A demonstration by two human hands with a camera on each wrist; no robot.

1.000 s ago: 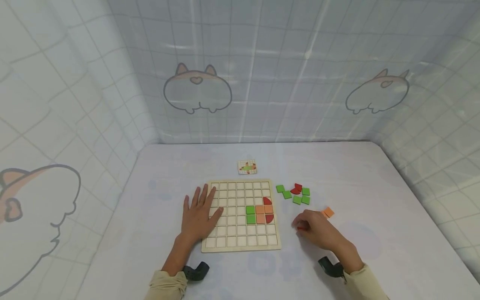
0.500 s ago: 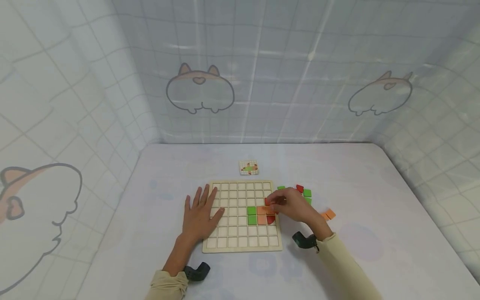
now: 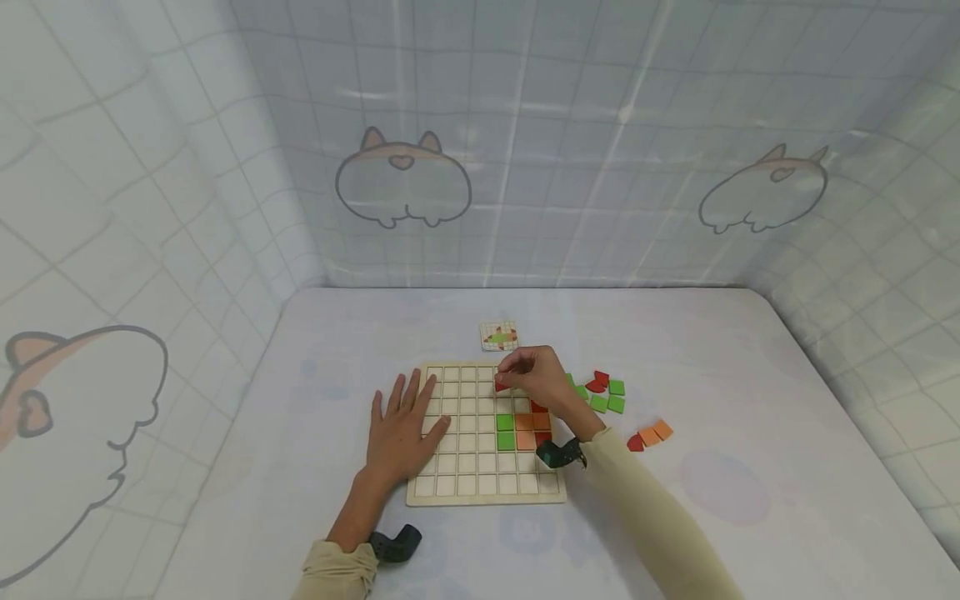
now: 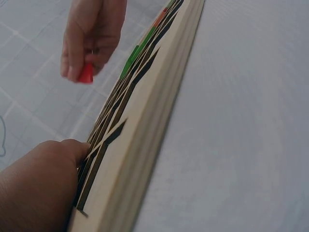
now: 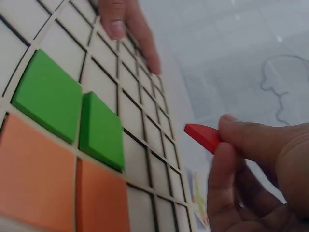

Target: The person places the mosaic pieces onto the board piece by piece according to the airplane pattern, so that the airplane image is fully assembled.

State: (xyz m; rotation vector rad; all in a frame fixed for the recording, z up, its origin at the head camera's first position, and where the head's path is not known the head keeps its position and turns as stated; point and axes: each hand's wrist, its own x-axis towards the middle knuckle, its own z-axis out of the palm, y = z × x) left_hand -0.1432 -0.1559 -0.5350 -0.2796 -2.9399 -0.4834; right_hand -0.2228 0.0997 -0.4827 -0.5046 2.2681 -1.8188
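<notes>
My right hand (image 3: 538,377) pinches a red quarter-circle tile (image 5: 203,136) between thumb and fingertips, over the far rows of the wooden grid board (image 3: 487,501). In the left wrist view that tile shows above the board surface. My left hand (image 3: 399,429) rests with spread fingers on the board's left edge, its thumb lying across the grid. Two green square tiles (image 3: 506,432) sit in one column of cells, with orange squares (image 3: 523,422) to their right. Red pieces (image 3: 538,407) fill cells near the right edge, partly hidden by my right wrist.
Behind the board lies a small pattern card (image 3: 498,336). Several loose green squares (image 3: 617,387) and red pieces (image 3: 597,383) are scattered to the right. Nearer me, orange squares (image 3: 662,430) lie beside another red piece (image 3: 636,442). Tile-patterned cloth walls surround the table.
My right hand has moved left and away from me, from the table right of the board to above its far rows, carrying the red tile. My left hand stays in place.
</notes>
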